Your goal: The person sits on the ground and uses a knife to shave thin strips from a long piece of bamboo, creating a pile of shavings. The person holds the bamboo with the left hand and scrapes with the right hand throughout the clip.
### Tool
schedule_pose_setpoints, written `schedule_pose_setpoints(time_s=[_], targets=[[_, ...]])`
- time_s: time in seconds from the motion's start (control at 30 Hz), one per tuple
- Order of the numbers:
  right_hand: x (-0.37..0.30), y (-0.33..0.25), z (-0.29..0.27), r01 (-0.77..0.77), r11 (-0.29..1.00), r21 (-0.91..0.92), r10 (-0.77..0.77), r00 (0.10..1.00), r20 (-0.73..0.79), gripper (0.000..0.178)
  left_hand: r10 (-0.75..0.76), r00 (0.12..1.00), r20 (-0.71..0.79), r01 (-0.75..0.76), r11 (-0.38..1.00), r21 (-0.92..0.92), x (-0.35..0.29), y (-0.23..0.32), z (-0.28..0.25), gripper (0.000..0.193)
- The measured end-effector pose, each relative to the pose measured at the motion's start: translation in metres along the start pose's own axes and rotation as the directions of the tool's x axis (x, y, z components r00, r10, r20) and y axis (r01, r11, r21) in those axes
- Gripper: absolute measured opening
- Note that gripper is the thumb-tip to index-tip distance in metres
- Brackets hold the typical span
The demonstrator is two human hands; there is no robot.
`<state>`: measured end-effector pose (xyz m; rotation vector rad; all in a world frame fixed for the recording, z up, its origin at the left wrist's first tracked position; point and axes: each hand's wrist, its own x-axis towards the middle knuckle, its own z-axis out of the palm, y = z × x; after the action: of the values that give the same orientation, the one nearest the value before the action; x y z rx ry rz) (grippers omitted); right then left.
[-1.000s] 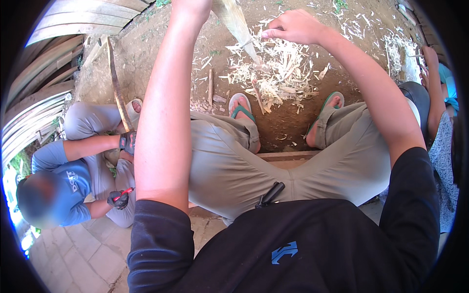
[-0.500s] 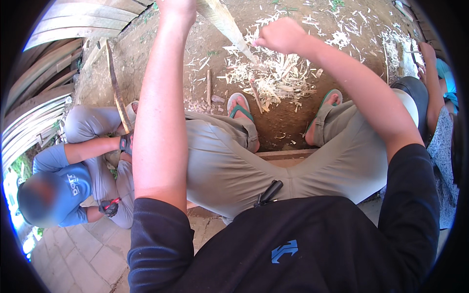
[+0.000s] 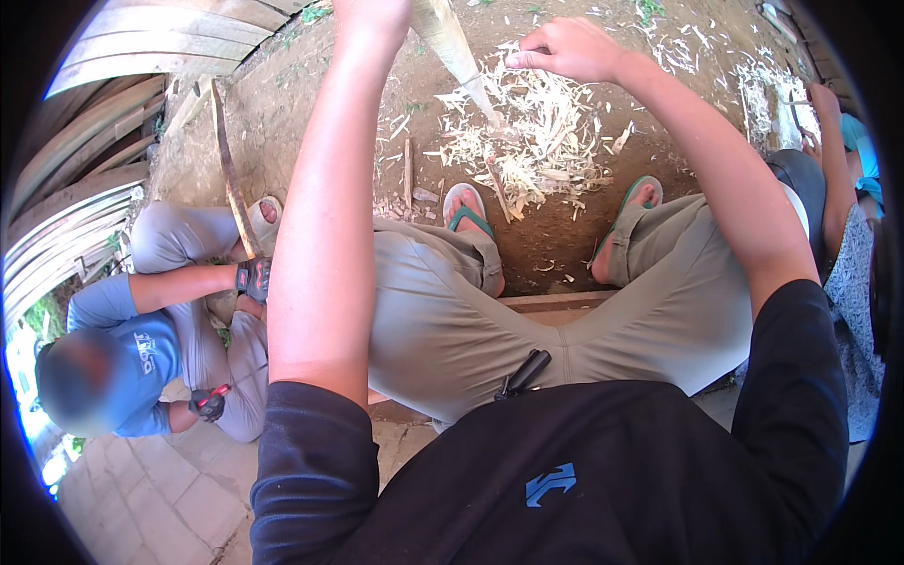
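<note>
My left hand [image 3: 375, 21] is at the top edge, against a pale tapered piece of wood [image 3: 450, 56] that it appears to grip. The frame cuts off its fingers and the wood's upper end. The narrow end of the wood points down toward a pile of wood shavings [image 3: 541, 155] on the dirt. To the right of the wood and apart from it is my right hand [image 3: 573, 52], with curled fingers and the thumb pointing left. Whatever those fingers may hold is hidden.
My sandalled feet [image 3: 466, 209] flank the near side of the shavings. A short wooden stick [image 3: 409, 172] lies on the dirt. On the left, a seated person [image 3: 141, 358] with gloves holds a long wooden stick [image 3: 226, 169]. Another person [image 3: 833, 160] works at the right edge.
My left hand and the tapered wood have shifted right. My right hand has moved slightly up and right, its thumb now showing more plainly. The neighbour's gloved hand has shifted slightly.
</note>
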<state>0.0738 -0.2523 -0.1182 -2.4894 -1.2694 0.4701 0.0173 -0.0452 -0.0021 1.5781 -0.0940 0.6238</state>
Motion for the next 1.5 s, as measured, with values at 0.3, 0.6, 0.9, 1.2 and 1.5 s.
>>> schedule_pose_setpoints(time_s=[0.3,0.6,0.9,1.2,1.5], targets=[[0.006,-0.012,0.016,-0.041,0.998,-0.046,0.041,0.999,0.003,0.053,-0.368,0.929,-0.038,0.289,0.787,-0.545,0.005,0.017,-0.004,0.023],[0.008,-0.045,0.015,-0.073,0.983,-0.171,0.083,0.995,0.056,0.056,0.104,0.976,-0.189,-0.102,0.995,0.023,0.01,-0.014,-0.008,0.025],[-0.002,-0.034,0.001,0.013,0.979,-0.203,0.018,0.988,0.15,0.057,0.044,0.987,-0.156,-0.045,0.999,-0.008,0.007,-0.009,-0.013,0.024],[0.013,-0.019,-0.008,-0.016,0.971,-0.239,0.049,0.99,0.131,0.054,0.027,0.995,-0.094,-0.033,0.997,-0.063,0.012,-0.011,-0.013,0.025],[0.007,-0.003,0.029,0.065,0.97,-0.232,-0.01,0.973,0.231,0.059,0.025,0.998,-0.059,-0.028,0.998,-0.051,0.008,-0.006,-0.005,0.026]])
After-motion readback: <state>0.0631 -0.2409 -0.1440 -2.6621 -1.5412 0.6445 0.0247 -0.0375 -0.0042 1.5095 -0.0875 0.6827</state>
